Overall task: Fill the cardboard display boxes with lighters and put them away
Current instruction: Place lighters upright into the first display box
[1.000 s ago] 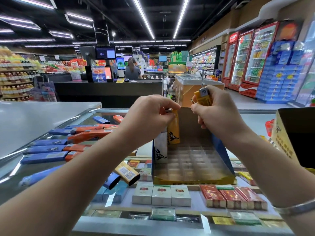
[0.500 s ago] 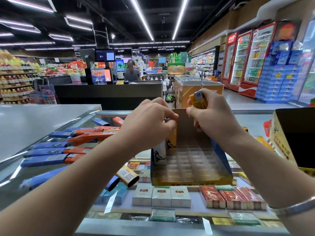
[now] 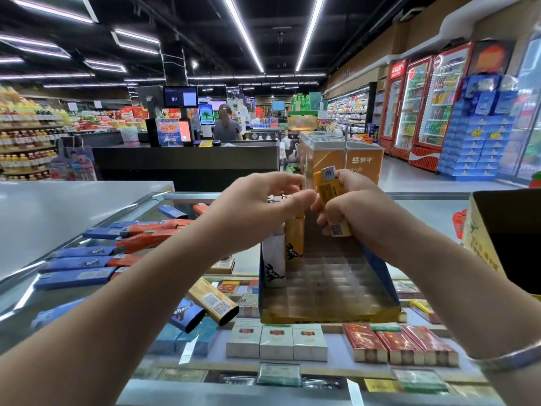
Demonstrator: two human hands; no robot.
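Glass counter [image 3: 424, 209]: yellow lighter [image 3: 332, 197] gripped in right-hand fingers [image 3: 336, 213] above box [image 3: 380, 268].

Above the display box [image 3: 328, 291] on the glass table [image 3: 424, 209], the right hand [image 3: 355, 209] holds yellow lighters [image 3: 332, 200]; the left hand [image 3: 257, 212] pinches beside them. Two lighters [image 3: 285, 253] stand in the box's back-left corner.

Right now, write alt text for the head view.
Two bare hands meet above an open cardboard display box on a glass shop counter; the right hand grips yellow lighters, and the left hand reaches in with curled fingers. Two lighters stand in the box's back left corner, and loose blue and orange lighters lie to the left.
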